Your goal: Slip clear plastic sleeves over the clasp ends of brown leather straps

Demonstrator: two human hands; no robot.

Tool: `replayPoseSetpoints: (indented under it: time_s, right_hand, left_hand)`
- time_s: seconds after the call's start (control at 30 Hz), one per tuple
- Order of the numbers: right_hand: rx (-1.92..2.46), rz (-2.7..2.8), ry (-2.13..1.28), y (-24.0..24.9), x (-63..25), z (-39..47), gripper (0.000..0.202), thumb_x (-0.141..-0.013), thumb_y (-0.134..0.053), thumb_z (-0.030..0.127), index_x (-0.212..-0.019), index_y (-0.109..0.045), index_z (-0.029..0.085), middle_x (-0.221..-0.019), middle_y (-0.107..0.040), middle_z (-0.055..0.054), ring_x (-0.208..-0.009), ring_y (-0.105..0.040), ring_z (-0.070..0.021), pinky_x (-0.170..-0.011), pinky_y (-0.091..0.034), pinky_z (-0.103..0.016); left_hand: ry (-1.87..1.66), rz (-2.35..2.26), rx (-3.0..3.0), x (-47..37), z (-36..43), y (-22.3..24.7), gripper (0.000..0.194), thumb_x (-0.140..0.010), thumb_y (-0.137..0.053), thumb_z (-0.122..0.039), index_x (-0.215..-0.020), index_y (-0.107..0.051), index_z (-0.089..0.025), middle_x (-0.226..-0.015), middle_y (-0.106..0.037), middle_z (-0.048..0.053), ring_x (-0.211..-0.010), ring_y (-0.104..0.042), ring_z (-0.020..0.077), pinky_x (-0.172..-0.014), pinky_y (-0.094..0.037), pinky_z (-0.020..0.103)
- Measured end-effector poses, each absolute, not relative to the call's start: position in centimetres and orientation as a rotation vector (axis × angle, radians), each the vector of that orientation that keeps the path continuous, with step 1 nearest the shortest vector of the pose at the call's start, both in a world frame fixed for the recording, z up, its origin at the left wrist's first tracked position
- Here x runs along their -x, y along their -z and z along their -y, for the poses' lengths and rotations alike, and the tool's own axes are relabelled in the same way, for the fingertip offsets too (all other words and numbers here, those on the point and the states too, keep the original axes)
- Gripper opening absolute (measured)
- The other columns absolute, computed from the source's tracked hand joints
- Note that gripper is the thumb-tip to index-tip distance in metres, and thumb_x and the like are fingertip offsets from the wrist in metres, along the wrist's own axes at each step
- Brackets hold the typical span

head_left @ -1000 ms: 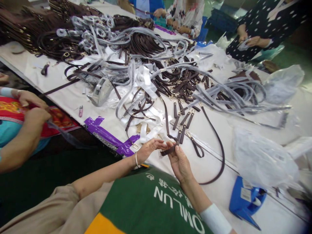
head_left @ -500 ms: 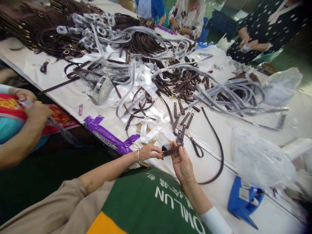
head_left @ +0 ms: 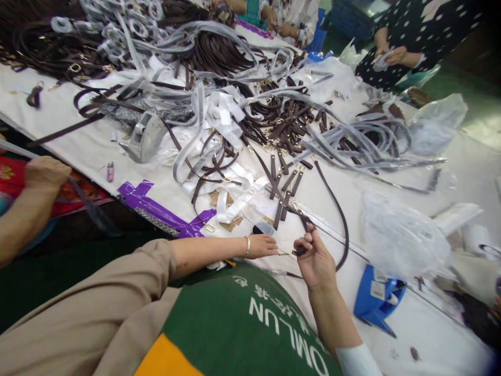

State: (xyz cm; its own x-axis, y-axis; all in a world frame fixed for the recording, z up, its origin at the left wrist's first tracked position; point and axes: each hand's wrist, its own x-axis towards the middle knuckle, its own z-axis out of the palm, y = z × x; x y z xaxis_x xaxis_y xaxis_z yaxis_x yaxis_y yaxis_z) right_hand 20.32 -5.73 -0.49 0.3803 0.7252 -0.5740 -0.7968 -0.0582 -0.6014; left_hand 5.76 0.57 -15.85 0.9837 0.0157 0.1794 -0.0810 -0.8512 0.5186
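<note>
My right hand (head_left: 318,260) is closed on a dark brown strap (head_left: 300,250), which is bunched between thumb and fingers. From that grip a gold metal clasp (head_left: 288,254) sticks out to the left. My left hand (head_left: 263,245), with a bangle at the wrist, is palm down at the table edge, fingers stretched out, their tips close to the clasp. Whether they touch it I cannot tell. Just beyond my hands lie short brown straps with gold clasps (head_left: 287,196). A longer brown strap (head_left: 336,196) curves round on the right.
Piles of brown straps (head_left: 221,55) and plastic-wrapped strips (head_left: 364,141) cover the far table. A grey tape dispenser (head_left: 144,137) stands left, a blue dispenser (head_left: 378,297) right, beside a clear plastic bag (head_left: 403,235). Purple tape (head_left: 156,209) marks the near edge. Co-workers' hands (head_left: 47,175) work around the table.
My left hand has gone from pinching the strap's clasp end to lying palm down with fingers out. My right hand has moved right with the strap, now bunched. The view has shifted slightly.
</note>
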Motion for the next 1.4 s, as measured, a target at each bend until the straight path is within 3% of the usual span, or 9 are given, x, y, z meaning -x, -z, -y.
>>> replayPoseSetpoints:
  time_s: [0.07,0.17,0.23,0.33,0.4,0.63,0.77,1.1,1.4]
  right_hand:
    - [1.103,-0.082,-1.238,-0.2,-21.5,5.7,0.016,-0.082,-0.060,0.020,-0.097,-0.062,0.014,-0.064,-0.049,0.007,-0.048,-0.041,-0.0006,-0.062,-0.050,-0.017]
    - [1.126,-0.086,-1.243,-1.2,-23.3,5.6,0.016,-0.083,-0.058,0.020,-0.097,-0.062,0.013,-0.063,-0.050,0.007,-0.048,-0.042,-0.0008,-0.060,-0.051,-0.016]
    - [1.106,-0.098,-1.238,-1.7,-24.4,5.5,0.015,-0.084,-0.057,0.019,-0.096,-0.062,0.013,-0.063,-0.050,0.007,-0.048,-0.042,-0.0007,-0.060,-0.051,-0.015]
    - [1.061,-0.154,-1.213,-2.0,-25.6,5.6,0.012,-0.086,-0.053,0.017,-0.094,-0.061,0.012,-0.062,-0.049,0.007,-0.046,-0.041,-0.0003,-0.059,-0.051,-0.015]
    - [1.029,-0.207,-1.190,-1.9,-26.3,5.8,0.012,-0.088,-0.050,0.016,-0.094,-0.061,0.013,-0.061,-0.049,0.007,-0.046,-0.040,-0.0002,-0.058,-0.051,-0.015]
    - [0.717,-0.134,-1.189,-3.9,-28.5,6.1,0.015,-0.089,-0.048,0.012,-0.102,-0.056,0.012,-0.061,-0.044,0.010,-0.042,-0.037,0.0022,-0.056,-0.048,-0.012]
    - [0.702,0.015,-1.186,-6.8,-27.5,4.6,0.016,-0.088,-0.050,0.012,-0.102,-0.056,0.012,-0.060,-0.039,0.011,-0.040,-0.036,0.0031,-0.053,-0.043,-0.011]
    - [0.942,0.226,-1.138,-8.3,-21.3,3.1,0.016,-0.086,-0.056,0.022,-0.099,-0.061,0.015,-0.061,-0.033,0.010,-0.042,-0.024,0.0000,-0.051,-0.040,-0.014]
    - [1.037,0.271,-0.920,-5.9,-16.8,3.5,0.018,-0.083,-0.061,0.032,-0.097,-0.060,0.021,-0.064,-0.040,0.008,-0.050,-0.035,-0.0037,-0.063,-0.045,-0.020]
  left_hand:
    - [-0.303,0.019,-2.651,-9.1,-0.2,15.7,0.035,-0.085,-0.052,-0.015,-0.121,-0.054,-0.015,-0.123,-0.054,0.014,-0.120,-0.040,0.0245,-0.098,-0.032,0.038]
    - [-0.217,-0.054,-2.669,-13.7,0.5,15.9,0.048,-0.071,-0.070,-0.019,-0.116,-0.055,-0.011,-0.127,-0.049,0.018,-0.123,-0.035,0.0312,-0.099,-0.029,0.044]
    - [-0.063,-0.112,-2.621,-15.9,0.8,16.3,0.036,-0.067,-0.073,-0.016,-0.101,-0.062,-0.009,-0.115,-0.057,0.018,-0.117,-0.041,0.0312,-0.095,-0.032,0.044]
    - [0.050,-0.195,-2.549,-17.6,0.9,16.9,0.003,-0.074,-0.062,-0.009,-0.072,-0.064,-0.009,-0.085,-0.065,0.015,-0.096,-0.054,0.0263,-0.084,-0.039,0.039]
    - [0.044,-0.247,-2.511,-17.7,0.6,16.8,0.012,-0.076,-0.058,-0.007,-0.066,-0.064,-0.009,-0.077,-0.066,0.013,-0.087,-0.057,0.0236,-0.078,-0.042,0.034]
    - [-0.218,-0.459,-2.126,-12.3,-1.9,11.4,0.028,-0.092,-0.045,-0.028,-0.102,-0.066,-0.013,-0.098,-0.068,0.006,-0.089,-0.062,0.0125,-0.080,-0.044,0.020]
    - [-0.400,-0.413,-1.732,-7.6,-2.8,7.0,0.027,-0.088,-0.053,-0.033,-0.096,-0.068,-0.012,-0.096,-0.068,0.009,-0.089,-0.062,0.0148,-0.082,-0.046,0.022]
    - [-0.605,-0.341,-1.859,-3.9,-2.4,2.3,0.026,-0.090,-0.049,-0.028,-0.101,-0.067,-0.013,-0.097,-0.067,0.011,-0.095,-0.059,0.0178,-0.088,-0.045,0.031]
    - [-0.509,-0.581,-1.446,-3.1,-0.6,1.4,0.036,-0.088,-0.051,-0.040,-0.104,-0.067,-0.012,-0.101,-0.067,0.010,-0.094,-0.060,0.0184,-0.087,-0.045,0.029]
